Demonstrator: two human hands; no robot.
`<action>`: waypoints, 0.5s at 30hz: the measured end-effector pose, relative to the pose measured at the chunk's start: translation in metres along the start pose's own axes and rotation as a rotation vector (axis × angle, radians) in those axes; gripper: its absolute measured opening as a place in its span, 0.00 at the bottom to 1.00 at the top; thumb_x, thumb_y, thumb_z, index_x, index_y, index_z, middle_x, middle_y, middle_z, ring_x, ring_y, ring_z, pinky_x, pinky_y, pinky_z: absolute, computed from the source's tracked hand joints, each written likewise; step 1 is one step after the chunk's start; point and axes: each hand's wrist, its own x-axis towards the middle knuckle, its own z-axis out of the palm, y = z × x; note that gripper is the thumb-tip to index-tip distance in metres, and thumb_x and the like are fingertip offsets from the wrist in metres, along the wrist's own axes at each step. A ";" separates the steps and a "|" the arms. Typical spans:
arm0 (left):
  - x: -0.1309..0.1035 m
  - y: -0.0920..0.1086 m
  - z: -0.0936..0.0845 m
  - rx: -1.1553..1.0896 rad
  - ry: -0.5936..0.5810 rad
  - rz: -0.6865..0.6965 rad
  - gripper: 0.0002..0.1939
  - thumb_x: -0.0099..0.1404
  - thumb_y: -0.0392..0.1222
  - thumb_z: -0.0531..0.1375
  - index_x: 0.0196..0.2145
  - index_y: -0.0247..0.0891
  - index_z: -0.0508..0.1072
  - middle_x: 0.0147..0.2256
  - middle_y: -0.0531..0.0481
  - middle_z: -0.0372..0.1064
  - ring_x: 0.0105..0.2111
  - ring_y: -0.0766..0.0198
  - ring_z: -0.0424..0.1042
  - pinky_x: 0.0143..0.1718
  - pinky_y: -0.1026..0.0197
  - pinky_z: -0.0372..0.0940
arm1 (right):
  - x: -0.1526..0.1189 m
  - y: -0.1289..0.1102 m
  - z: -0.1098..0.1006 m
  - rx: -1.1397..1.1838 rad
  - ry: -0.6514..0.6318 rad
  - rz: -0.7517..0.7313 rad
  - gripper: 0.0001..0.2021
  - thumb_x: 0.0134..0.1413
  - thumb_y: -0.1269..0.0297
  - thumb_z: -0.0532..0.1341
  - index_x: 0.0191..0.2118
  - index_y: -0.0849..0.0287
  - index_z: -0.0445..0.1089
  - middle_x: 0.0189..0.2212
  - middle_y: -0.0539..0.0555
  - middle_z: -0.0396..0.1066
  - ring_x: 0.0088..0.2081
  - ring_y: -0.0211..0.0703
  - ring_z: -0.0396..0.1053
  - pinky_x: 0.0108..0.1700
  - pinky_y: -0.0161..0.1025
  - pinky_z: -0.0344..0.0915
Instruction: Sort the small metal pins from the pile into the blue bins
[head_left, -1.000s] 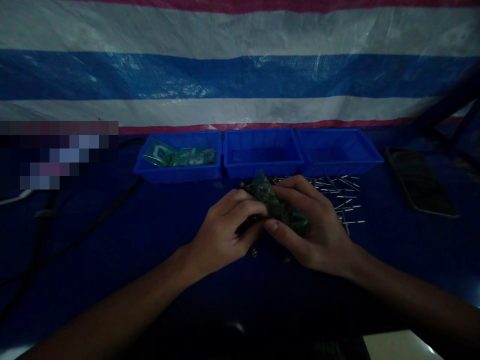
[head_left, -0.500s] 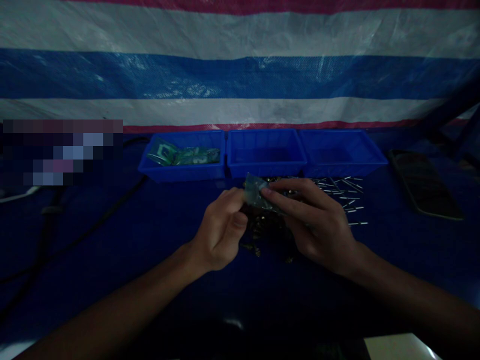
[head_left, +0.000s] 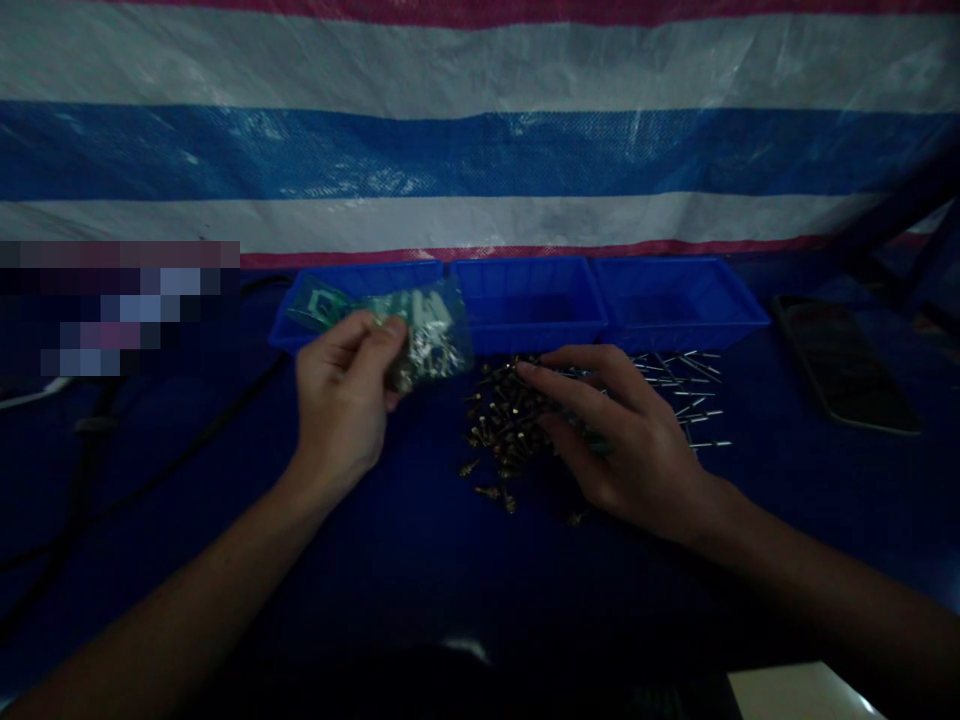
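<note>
My left hand (head_left: 349, 385) pinches a clear plastic bag (head_left: 439, 335) that holds small pale and metallic parts. The bag is in front of the left blue bin (head_left: 337, 345), hiding part of it, and reaches towards the middle bin. My right hand (head_left: 626, 440) has its fingers apart over a pile of small brass-coloured screw-like parts (head_left: 510, 415) and seems to hold nothing. Right of that pile, partly behind the right hand, lie several thin silvery rivet-like pins (head_left: 694, 370).
A middle blue bin (head_left: 525, 335) and a right blue bin (head_left: 682, 335) stand in a row with the left one, which contains a green-printed bag (head_left: 319, 303). A dark phone (head_left: 847, 365) lies at the right. Black cables (head_left: 187, 450) cross the left side. Behind hangs a striped tarp (head_left: 480, 155).
My left hand has moved left and away with the bag, towards the left bin. My right hand has let go of the bag and stays over the pile, its fingers now apart.
</note>
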 end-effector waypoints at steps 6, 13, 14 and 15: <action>0.034 0.004 -0.023 -0.019 0.220 0.092 0.08 0.61 0.40 0.57 0.25 0.37 0.65 0.17 0.58 0.58 0.14 0.74 0.59 0.11 0.70 0.49 | 0.000 0.000 0.003 0.035 -0.136 -0.030 0.13 0.56 0.69 0.53 0.47 0.60 0.67 0.37 0.57 0.67 0.40 0.44 0.64 0.42 0.45 0.64; 0.039 -0.007 -0.030 0.114 0.190 0.114 0.07 0.58 0.42 0.60 0.34 0.38 0.69 0.27 0.53 0.70 0.15 0.73 0.64 0.13 0.68 0.57 | -0.001 -0.003 0.005 -0.011 -0.308 0.012 0.13 0.57 0.65 0.53 0.46 0.61 0.68 0.36 0.57 0.68 0.41 0.46 0.62 0.42 0.46 0.62; 0.038 -0.007 -0.031 0.176 0.190 0.117 0.09 0.58 0.44 0.60 0.35 0.38 0.70 0.28 0.53 0.70 0.15 0.73 0.64 0.13 0.68 0.57 | -0.001 -0.003 0.005 -0.020 -0.325 0.013 0.13 0.58 0.65 0.53 0.46 0.60 0.68 0.35 0.57 0.68 0.41 0.46 0.62 0.42 0.46 0.62; 0.038 -0.007 -0.033 0.247 0.198 0.122 0.11 0.58 0.45 0.60 0.37 0.38 0.70 0.28 0.53 0.71 0.14 0.73 0.63 0.12 0.67 0.57 | 0.000 -0.003 0.005 -0.027 -0.332 0.011 0.13 0.58 0.65 0.53 0.46 0.60 0.68 0.35 0.57 0.68 0.41 0.46 0.63 0.43 0.46 0.62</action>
